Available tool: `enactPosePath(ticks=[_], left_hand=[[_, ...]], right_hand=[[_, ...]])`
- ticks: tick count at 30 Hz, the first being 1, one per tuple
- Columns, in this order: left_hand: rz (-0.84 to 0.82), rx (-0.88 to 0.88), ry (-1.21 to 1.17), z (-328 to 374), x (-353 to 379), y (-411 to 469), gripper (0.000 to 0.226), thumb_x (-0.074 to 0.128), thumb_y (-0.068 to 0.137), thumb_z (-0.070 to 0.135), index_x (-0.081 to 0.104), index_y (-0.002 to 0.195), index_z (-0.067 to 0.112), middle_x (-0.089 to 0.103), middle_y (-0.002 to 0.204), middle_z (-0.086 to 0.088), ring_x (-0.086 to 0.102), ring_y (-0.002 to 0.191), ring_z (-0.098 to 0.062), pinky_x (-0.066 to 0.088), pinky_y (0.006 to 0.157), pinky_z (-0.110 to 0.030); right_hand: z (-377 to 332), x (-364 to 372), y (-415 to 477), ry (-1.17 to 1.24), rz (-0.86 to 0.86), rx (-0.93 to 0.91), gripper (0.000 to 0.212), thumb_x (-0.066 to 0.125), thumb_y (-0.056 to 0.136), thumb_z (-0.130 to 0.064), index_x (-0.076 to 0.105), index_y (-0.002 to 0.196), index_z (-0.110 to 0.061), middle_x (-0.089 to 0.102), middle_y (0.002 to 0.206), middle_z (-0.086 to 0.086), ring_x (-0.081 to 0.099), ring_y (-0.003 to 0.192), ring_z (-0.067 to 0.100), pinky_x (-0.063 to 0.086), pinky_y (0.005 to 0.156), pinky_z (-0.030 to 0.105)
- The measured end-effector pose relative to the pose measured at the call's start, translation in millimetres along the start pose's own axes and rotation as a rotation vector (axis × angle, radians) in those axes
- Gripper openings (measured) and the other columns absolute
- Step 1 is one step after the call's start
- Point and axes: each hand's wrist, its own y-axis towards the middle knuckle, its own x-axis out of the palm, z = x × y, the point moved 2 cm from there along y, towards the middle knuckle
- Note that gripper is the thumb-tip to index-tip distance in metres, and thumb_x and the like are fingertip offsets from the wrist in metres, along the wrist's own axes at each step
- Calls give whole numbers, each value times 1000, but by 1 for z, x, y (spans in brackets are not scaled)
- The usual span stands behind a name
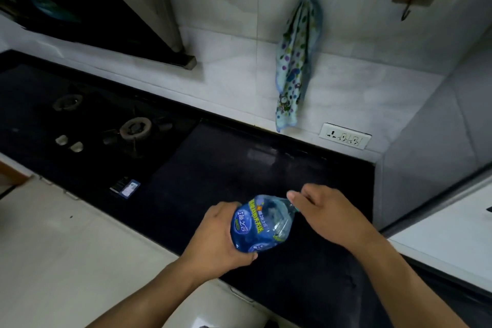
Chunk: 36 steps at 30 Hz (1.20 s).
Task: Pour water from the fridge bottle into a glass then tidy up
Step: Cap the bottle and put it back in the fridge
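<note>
We held the bottle (259, 224) above the near part of the dark desk (239, 168), tilted so its long axis ran from the base at lower left, by our body, up to the neck at upper right. Our left hand (221, 237) was clamped around the lower body of the bottle, thumb underneath and fingers wrapped over the far side. Our right hand (323, 210) sat at the neck end, fingers curled in over where the cap would be; the cap itself was hidden, so we could not tell whether they were pinched on it or just resting there. The right hand was the nearer one to the mouth, and in our judgement the coming twist turned on that: the left steadying the body, the right working the top.

The label was blue with white Chinese characters in an oval and a band of yellow-green characters running along the bottle; we could not make out the words. No glass was in view. A gas hob (133, 128) lay well to the left, a spotted cloth (295, 61) hung from a wall hook, and a socket (345, 136) sat beside the cloth's lower end.
</note>
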Motion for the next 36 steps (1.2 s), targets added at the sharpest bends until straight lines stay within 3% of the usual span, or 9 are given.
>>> enactPosePath(ticks=[6, 8, 11, 16, 18, 21, 26, 32, 36], left_hand=[[-200, 9, -119, 21, -17, 8, 75, 92, 50, 33, 55, 115, 38, 57, 109, 22, 60, 104, 2, 53, 84, -14], [-177, 43, -17, 31, -15, 10, 72, 88, 51, 40, 54, 114, 37, 54, 107, 22, 57, 103, 0, 51, 86, -16], [-57, 89, 204, 36, -8, 15, 73, 79, 50, 52, 52, 115, 33, 52, 106, 19, 50, 100, -4, 48, 91, -23], [-319, -1, -238, 36, -14, 11, 73, 93, 51, 25, 57, 114, 39, 64, 111, 12, 67, 102, -5, 58, 89, -31], [-297, -8, -180, 45, -11, 9, 71, 91, 51, 31, 57, 113, 39, 62, 109, 15, 64, 102, -1, 55, 87, -23], [-100, 30, 86, 54, -5, 10, 70, 85, 51, 45, 52, 112, 36, 51, 104, 21, 50, 101, 1, 48, 87, -15], [-256, -31, -198, 52, -15, 9, 76, 93, 50, 27, 56, 116, 37, 64, 110, 15, 65, 102, -1, 57, 87, -24], [-33, -39, -24, 63, -5, 5, 67, 87, 51, 42, 53, 108, 35, 52, 104, 20, 57, 98, 1, 51, 80, -13], [84, -49, 8, 60, -9, 1, 72, 86, 51, 42, 50, 112, 33, 50, 107, 21, 52, 102, 0, 47, 85, -13]], right_hand=[[7, -18, -14, -46, 248, -515, 35, 47, 94, -36, 38, 66, -18, 40, 62, -6, 39, 54, 13, 35, 50, 31], [9, -17, -9, 56, 286, -295, 40, 40, 94, -38, 35, 58, -22, 40, 54, -7, 40, 49, 13, 33, 49, 31], [20, -5, -1, -1, 31, 186, 56, 39, 97, -50, 41, 50, -19, 55, 57, 2, 57, 59, 22, 42, 58, 33], [9, -23, -25, 54, 298, -549, 41, 45, 95, -38, 40, 62, -14, 39, 58, -3, 39, 51, 17, 34, 48, 33], [10, -28, -16, 88, 300, -397, 42, 43, 93, -36, 38, 57, -16, 40, 54, -2, 41, 49, 20, 34, 48, 35], [22, -22, 4, -24, -22, 157, 57, 40, 95, -50, 39, 50, -16, 46, 53, -3, 51, 58, 21, 39, 59, 31], [8, -30, -18, 110, 309, -442, 48, 48, 95, -42, 31, 57, -18, 34, 51, -5, 37, 47, 16, 33, 45, 38], [3, -30, 6, 118, 224, 88, 57, 50, 93, -40, 37, 47, -9, 36, 38, 0, 38, 40, 16, 39, 51, 33], [-2, -13, 0, 542, 252, 95, 60, 50, 88, -61, 41, 49, -17, 43, 45, -7, 42, 46, 7, 38, 51, 25]])
